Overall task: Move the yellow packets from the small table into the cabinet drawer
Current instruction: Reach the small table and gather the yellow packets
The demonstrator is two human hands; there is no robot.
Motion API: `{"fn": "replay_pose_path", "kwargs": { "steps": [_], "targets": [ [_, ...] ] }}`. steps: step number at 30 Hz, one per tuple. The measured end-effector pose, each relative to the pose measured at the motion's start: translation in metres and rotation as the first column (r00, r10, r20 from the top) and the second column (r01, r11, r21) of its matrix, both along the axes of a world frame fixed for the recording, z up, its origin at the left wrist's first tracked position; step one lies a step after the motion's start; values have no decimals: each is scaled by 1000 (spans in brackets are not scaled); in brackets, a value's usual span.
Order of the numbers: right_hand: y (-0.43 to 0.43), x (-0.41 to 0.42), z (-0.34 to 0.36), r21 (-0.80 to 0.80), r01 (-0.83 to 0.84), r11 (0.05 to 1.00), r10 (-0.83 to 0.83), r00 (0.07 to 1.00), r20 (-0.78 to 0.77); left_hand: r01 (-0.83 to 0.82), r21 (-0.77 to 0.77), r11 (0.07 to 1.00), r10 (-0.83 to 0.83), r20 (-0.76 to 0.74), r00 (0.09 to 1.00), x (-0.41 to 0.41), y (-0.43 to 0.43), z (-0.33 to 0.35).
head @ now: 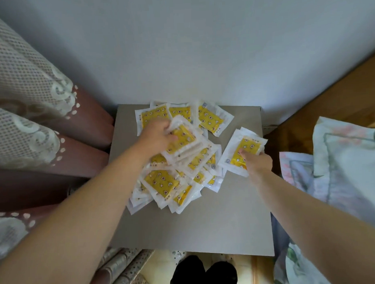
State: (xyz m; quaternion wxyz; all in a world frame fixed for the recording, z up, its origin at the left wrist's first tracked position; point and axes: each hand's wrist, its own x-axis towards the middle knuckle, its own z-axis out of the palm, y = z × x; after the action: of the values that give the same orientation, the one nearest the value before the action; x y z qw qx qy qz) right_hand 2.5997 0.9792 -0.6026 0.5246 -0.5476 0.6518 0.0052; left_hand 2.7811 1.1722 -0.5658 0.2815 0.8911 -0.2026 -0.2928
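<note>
Yellow packets point(182, 140) jut forward from left hand point(158, 135) and right hand point(257, 163) grips

Both bare arms are extending forward over the small table point(185, 231). The left forearm point(78, 209) is slanting up from the near left corner and crossing the left edge. The left hand point(158, 134) is hovering over the far left part of the surface, back of the hand up, its fingers curling round the edge of a yellow packet point(183, 142) and holding it tilted. The right forearm point(312, 201) is stretching in from the near right, over the right edge. The right hand point(257, 162) is sitting close to that edge, about midway along it, thumb point(245, 155) pressing on top of a small stack of packets point(249, 143); its other fingers are tucked underneath, out of sight.
</note>
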Motion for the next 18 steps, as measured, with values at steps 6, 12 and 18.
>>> {"fn": "replay_pose_path", "kwargs": {
  "steps": [6,12,18],
  "targets": [
    [2,15,-8,-30,11,999,-15,994,-107,184,382,906,-228,72,971,70,1,-33],
    [-4,18,-5,-1,50,999,-50,992,-113,229,456,860,-271,27,962,70,-8,-31],
    [-1,16,-5,18,80,997,-78,994,-80,107,409,906,-183,152,971,60,2,-25]
  ]
}}
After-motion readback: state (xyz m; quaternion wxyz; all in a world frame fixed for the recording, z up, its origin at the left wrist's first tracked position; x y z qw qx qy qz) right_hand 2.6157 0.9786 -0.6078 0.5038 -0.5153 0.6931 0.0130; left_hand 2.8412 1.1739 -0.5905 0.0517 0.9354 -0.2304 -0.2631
